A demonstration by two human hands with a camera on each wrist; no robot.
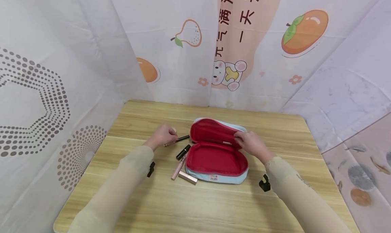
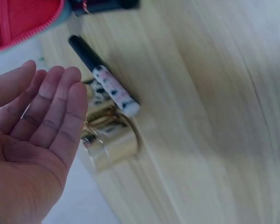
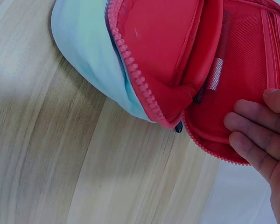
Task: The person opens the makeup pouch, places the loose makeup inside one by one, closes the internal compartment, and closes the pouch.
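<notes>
Right hand (image 1: pixel 251 143): fingers loosely straight, laid across the mesh inner face of the raised lid (image 1: pixel 210 128). How firmly they bear on it, I cannot tell; the wrist view cuts the palm at its edge. Left hand (image 1: pixel 162 137): fingers extended with a slight bend, palm exposed, just beside a gold cylindrical container (image 2: pixel 116 147). Those fingers cover one side of the container; whether they touch it is unclear.

Unzipped cosmetic pouch (image 1: pixel 232 179) between the hands, nearer the right: light blue outside, red lining. Its lid leans back from the base. Near the right fingers, a slim item with a pale cross-hatched band (image 3: pixel 215 74) shows against the lid; whether it sits behind the mesh is hard to make out.

Beside the left fingertips, a black-capped pen (image 2: pixel 102 77) with a black-and-white patterned barrel, cap end toward the pouch. Between the left hand and the pouch, a glossy black tube (image 1: pixel 183 152), cropped in the wrist view. Closer to the wearer than the left hand, a slim pink tube (image 1: pixel 178 169) and a pale gold lipstick case (image 1: pixel 188 177), both by the pouch's side on the wood-grain desk (image 1: pixel 195 209). Beyond both hands, a fruit-printed curtain (image 1: pixel 171 70).
</notes>
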